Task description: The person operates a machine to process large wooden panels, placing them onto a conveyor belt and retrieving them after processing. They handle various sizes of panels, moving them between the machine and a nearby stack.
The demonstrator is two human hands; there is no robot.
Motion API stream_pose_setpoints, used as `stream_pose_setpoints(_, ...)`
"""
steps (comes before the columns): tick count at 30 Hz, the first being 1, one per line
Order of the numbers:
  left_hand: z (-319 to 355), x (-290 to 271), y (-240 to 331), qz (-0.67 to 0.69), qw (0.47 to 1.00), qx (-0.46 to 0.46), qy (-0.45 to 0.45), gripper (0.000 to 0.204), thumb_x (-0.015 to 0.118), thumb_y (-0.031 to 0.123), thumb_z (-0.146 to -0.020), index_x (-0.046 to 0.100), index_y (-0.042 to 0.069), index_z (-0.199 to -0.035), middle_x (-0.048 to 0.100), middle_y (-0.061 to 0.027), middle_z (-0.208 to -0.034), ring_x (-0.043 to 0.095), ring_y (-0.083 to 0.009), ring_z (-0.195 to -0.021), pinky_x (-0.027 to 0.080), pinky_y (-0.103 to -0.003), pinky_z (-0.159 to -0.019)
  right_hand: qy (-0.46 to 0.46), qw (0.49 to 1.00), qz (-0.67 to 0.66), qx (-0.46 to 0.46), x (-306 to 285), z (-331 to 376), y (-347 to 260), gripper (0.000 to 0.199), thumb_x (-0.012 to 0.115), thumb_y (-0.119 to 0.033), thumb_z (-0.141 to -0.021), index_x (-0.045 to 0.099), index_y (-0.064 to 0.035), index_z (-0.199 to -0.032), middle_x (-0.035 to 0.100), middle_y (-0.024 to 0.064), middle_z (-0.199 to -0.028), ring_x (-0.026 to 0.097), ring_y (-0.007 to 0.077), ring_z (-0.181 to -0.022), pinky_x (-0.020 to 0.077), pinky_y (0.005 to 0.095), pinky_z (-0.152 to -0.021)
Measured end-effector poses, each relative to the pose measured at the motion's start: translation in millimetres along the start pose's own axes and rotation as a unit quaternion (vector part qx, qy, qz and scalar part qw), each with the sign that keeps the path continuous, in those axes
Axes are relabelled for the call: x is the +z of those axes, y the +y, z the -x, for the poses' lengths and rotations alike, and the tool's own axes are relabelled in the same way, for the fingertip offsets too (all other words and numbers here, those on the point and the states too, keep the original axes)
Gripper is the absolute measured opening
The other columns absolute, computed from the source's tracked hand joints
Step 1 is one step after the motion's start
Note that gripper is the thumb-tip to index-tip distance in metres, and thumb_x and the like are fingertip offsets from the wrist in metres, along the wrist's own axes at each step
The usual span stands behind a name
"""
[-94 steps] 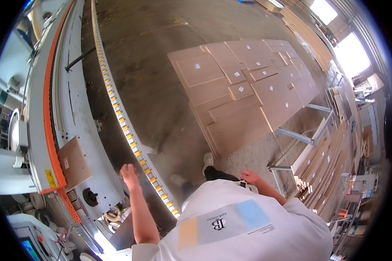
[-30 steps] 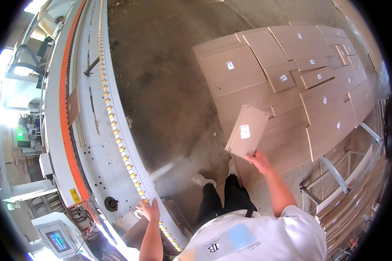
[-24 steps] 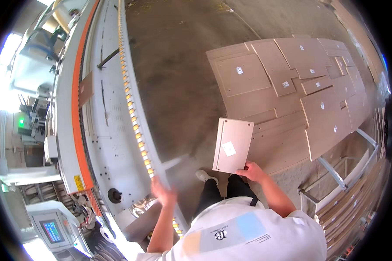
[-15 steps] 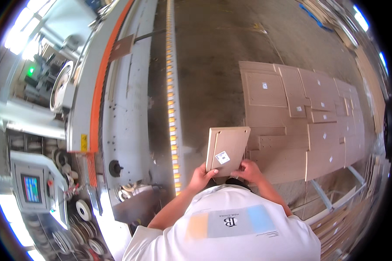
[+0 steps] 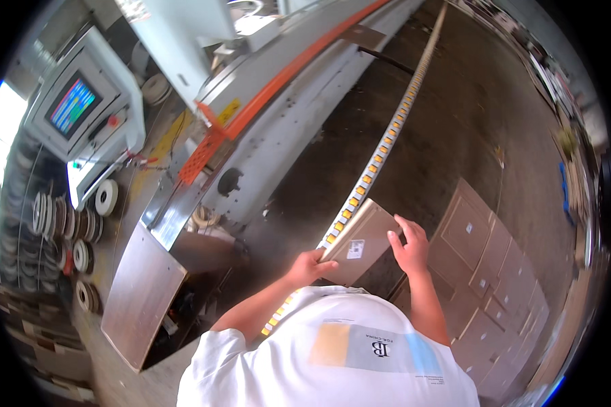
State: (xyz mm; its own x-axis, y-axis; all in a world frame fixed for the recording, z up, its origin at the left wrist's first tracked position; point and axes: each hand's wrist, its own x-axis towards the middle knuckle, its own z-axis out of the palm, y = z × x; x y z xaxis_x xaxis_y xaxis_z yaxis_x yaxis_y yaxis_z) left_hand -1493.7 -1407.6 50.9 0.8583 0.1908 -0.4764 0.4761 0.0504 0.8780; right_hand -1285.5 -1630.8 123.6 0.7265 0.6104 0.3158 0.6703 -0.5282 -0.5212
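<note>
Panel (image 5: 360,243), brown wood-look board w/ small white label on its face, sits between both hands just in front of the person's chest, tilted, its upper-left edge right beside the long strip of yellow-and-white rollers (image 5: 380,152) running along the machine. Left hand (image 5: 308,266) grips the panel's lower-left edge, fingers curled over it, thumb on the face; grip closed on the board. Right hand (image 5: 410,245) is on the panel's right edge, fingers spread and pressed flat vs. the face and edge; grip half open but holding the board. Both forearms come up from the white T-shirt (image 5: 332,353) at bottom of view.

Machine body (image 5: 285,129), grey w/ an orange stripe along its length, runs diagonally from lower left to top centre. Control screen (image 5: 75,105) in a grey box, lit w/ coloured bars, hangs at upper left; red knob just beside it. Reels of edge tape (image 5: 61,224) stacked on a rack at far left. Flat brown board (image 5: 142,292) lies at the machine's near end, lower left. Stack of similar brown panels (image 5: 495,271) w/ white labels laid out on the concrete floor (image 5: 482,115) at right, near the right elbow.
</note>
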Motion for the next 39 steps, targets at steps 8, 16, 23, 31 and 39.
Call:
stream_pose_setpoints(8,6,-128,-73,0.335,0.895,0.0,0.295,0.024,0.066,0.032,-0.1,0.067,0.008,-0.104,0.066,0.0001,-0.087,0.059,-0.0101,-0.072,0.052,-0.027,-0.06,-0.17,0.967,-0.005,0.188,45,89,75,0.034,0.073,-0.03,-0.09,0.072,-0.007,-0.114,0.077,0.0104,-0.099,0.074,0.025,-0.094,0.0558,0.0366,-0.081)
stream_pose_setpoints(16,-42,-262,-139,0.397,0.819,0.022,0.413,0.038,0.057,0.046,-0.103,0.057,0.013,-0.122,0.065,-0.0004,-0.106,0.064,-0.0153,-0.088,0.051,-0.031,-0.063,-0.321,0.888,-0.056,0.326,70,156,85,0.046,0.071,-0.036,-0.09,0.067,-0.0102,-0.127,0.075,0.0136,-0.11,0.072,0.0265,-0.101,0.0558,0.0373,-0.09)
stream_pose_setpoints(23,-75,-310,-118,0.39,0.786,-0.016,0.478,0.032,0.059,0.043,-0.1,0.058,0.011,-0.108,0.063,-0.0035,-0.099,0.063,-0.0203,-0.085,0.05,-0.039,-0.064,-0.302,0.866,-0.114,0.382,44,229,119,0.047,0.071,-0.031,-0.091,0.065,-0.0008,-0.127,0.071,0.0206,-0.118,0.069,0.0312,-0.11,0.0537,0.0405,-0.094)
stream_pose_setpoints(31,-175,-309,-96,0.406,0.794,0.009,0.452,0.029,0.059,0.038,-0.101,0.061,0.01,-0.11,0.065,-0.004,-0.102,0.062,-0.0199,-0.078,0.047,-0.037,-0.053,-0.256,0.861,-0.124,0.421,34,319,140,0.045,0.066,-0.031,-0.095,0.066,-0.0014,-0.128,0.069,0.0212,-0.124,0.065,0.0323,-0.116,0.0504,0.0424,-0.101)
stream_pose_setpoints(39,-240,-342,-105,0.459,0.828,0.044,0.32,0.038,0.063,0.041,-0.1,0.06,0.012,-0.124,0.067,-0.0049,-0.106,0.066,-0.0206,-0.088,0.054,-0.032,-0.065,-0.22,0.819,-0.193,0.493,68,320,169,0.044,0.07,-0.039,-0.093,0.07,-0.006,-0.123,0.072,0.0159,-0.118,0.067,0.0291,-0.11,0.052,0.0402,-0.095)
